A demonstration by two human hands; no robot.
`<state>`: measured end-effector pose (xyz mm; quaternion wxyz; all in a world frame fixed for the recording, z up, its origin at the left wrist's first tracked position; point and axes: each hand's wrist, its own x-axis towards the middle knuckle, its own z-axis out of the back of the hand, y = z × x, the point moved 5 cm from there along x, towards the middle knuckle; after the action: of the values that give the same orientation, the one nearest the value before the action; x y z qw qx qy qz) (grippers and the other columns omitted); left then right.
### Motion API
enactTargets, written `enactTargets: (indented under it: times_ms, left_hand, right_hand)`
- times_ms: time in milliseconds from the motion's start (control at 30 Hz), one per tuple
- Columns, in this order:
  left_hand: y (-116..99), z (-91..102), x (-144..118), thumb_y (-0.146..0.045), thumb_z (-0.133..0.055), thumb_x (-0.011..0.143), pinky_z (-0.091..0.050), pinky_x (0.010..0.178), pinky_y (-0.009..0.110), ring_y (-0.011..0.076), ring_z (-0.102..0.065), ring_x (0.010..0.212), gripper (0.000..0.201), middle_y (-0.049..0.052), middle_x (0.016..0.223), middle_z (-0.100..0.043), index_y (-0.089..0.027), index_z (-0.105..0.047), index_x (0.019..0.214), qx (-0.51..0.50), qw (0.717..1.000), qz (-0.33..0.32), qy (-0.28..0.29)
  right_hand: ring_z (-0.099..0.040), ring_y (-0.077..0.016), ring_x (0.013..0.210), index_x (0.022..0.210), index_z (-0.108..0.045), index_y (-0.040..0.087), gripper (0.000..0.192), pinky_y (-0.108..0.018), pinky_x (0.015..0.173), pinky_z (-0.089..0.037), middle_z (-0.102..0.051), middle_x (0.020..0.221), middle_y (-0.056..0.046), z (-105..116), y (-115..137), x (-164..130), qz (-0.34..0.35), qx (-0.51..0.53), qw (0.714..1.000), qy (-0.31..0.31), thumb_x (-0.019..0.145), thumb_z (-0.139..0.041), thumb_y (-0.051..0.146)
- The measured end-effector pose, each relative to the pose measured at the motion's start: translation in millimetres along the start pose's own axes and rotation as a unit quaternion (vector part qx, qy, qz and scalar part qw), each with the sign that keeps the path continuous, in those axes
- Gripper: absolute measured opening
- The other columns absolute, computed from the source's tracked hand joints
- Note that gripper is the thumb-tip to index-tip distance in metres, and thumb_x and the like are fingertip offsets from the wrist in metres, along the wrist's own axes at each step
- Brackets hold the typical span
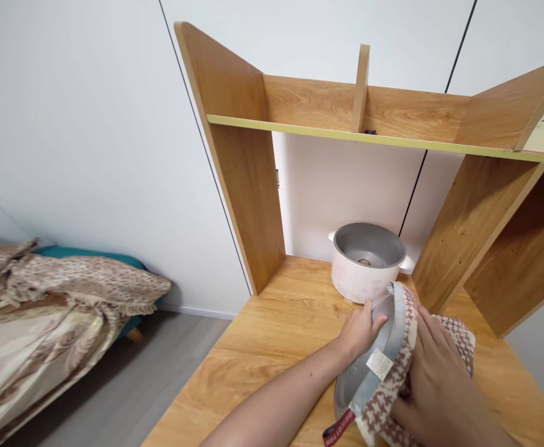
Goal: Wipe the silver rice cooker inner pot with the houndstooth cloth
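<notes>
So the left hand (362, 329) is gripping the rim of a metal inner pot (369, 363), thumb hooked over the edge and fingers down the outside, holding it tipped up on its side on the wooden desk (272, 347). The right hand (439, 385) is pressed flat-ish against a checked brown-and-white cloth (392, 397) that's wrapped over the pot's rim and far side, fingers spread and clutching the fabric against the metal; the cloth has a grey band along its edge, a small white label and a red tag hanging off near the bottom. Can't see into the tilted pot enough to say what's in there. Both forearms come in from the bottom of the frame, the left one angled up from low centre. Just behind the hands sits a white cooker body (367, 267) with small side handles, standing upright, lid off, and its grey inside looks bare apart from a little round piece at the bottom middle. It's parked under a wooden shelf (374, 133) unit against the white wall. Off to the left there's a bed with a patterned beige blanket (62, 292).
</notes>
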<state>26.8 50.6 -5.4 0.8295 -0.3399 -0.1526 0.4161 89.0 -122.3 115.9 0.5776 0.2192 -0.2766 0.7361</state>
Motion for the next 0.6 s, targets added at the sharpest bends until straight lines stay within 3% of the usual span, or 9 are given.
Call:
enactTargets:
  times_ms: [133, 267, 433, 600]
  left_hand:
    - [-0.2, -0.3, 0.7, -0.051, -0.048, 0.109, -0.057, 0.108, 0.047, 0.0382, -0.073, 0.131, 0.049, 0.021, 0.139, -0.076, -0.017, -0.058, 0.143, 0.026, 1.000, -0.011, -0.004]
    - [-1.1, -0.4, -0.4, -0.053, -0.048, 0.108, -0.057, 0.109, 0.045, 0.0364, -0.073, 0.131, 0.049, 0.019, 0.139, -0.076, -0.019, -0.058, 0.142, 0.022, 1.000, -0.012, -0.001]
    - [-0.8, -2.7, -1.7, -0.053, -0.047, 0.108, -0.057, 0.105, 0.047, 0.0383, -0.075, 0.124, 0.048, 0.020, 0.134, -0.078, -0.019, -0.059, 0.139, 0.030, 0.999, -0.015, -0.005]
    - [-0.6, -4.4, -1.2, -0.054, -0.052, 0.105, -0.058, 0.101, 0.045, 0.0383, -0.076, 0.120, 0.048, 0.019, 0.130, -0.079, -0.019, -0.060, 0.136, 0.025, 0.999, -0.027, -0.002]
  right_hand:
    - [-0.048, -0.0476, 0.156, 0.172, -0.031, 0.012, 0.101, -0.066, 0.123, -0.047, -0.053, 0.167, -0.027, 2.6, -10.1, 6.1, -0.011, 0.069, 0.997, 0.039, 0.081, -0.068, 0.035]
    - [-0.051, -0.0437, 0.155, 0.173, -0.033, 0.015, 0.095, -0.064, 0.125, -0.047, -0.053, 0.168, -0.024, 4.1, -22.2, 13.1, -0.036, 0.134, 0.986, 0.087, 0.086, -0.068, 0.035]
    - [-0.060, -0.0375, 0.145, 0.160, -0.055, 0.022, 0.076, -0.055, 0.118, -0.053, -0.065, 0.157, -0.017, -0.1, -38.5, 22.3, -0.086, 0.252, 0.946, 0.185, 0.085, -0.065, 0.026]
    - [-0.070, -0.0342, 0.129, 0.140, -0.072, 0.026, 0.047, -0.049, 0.109, -0.057, -0.075, 0.139, -0.012, -5.0, -50.5, 29.3, -0.119, 0.313, 0.914, 0.231, 0.093, -0.067, 0.033]
